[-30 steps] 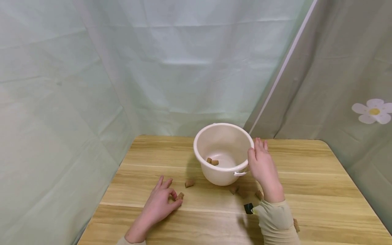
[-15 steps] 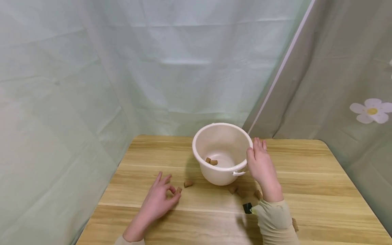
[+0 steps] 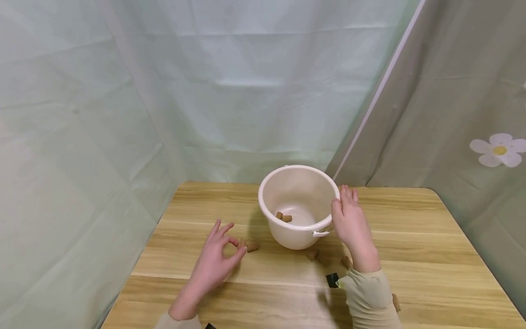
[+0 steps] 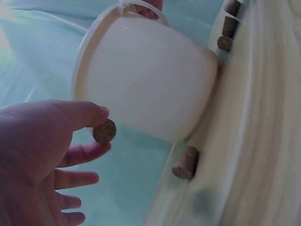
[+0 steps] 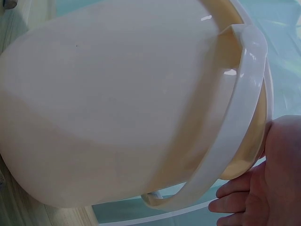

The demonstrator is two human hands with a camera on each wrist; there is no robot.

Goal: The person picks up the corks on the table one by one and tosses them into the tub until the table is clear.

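My left hand (image 3: 213,262) pinches a cork (image 4: 104,132) between thumb and forefinger, raised off the table; its other fingers are spread. Just beyond that cork, a second cork (image 3: 253,247) lies on the table, left of the white bucket (image 3: 293,238). The bucket leans over toward me, and two corks (image 3: 286,218) show on its inside. At the bucket's right side, my right hand (image 3: 353,226) grips the rim, with the thumb at the near side. In the right wrist view, the bucket's handle (image 5: 235,113) hangs down along the outer wall.
Several corks (image 3: 313,255) lie on the wooden table (image 3: 431,246) in front of the bucket, one of them (image 3: 396,302) partly behind the right sleeve (image 3: 371,294). A small black piece (image 3: 333,280) shows beside that sleeve. Pale curtains (image 3: 263,91) hang around the table's back and sides.
My left hand has lifted the cork off the table and moved it slightly away from me, up to the second cork. The right hand and the bucket have stayed put.
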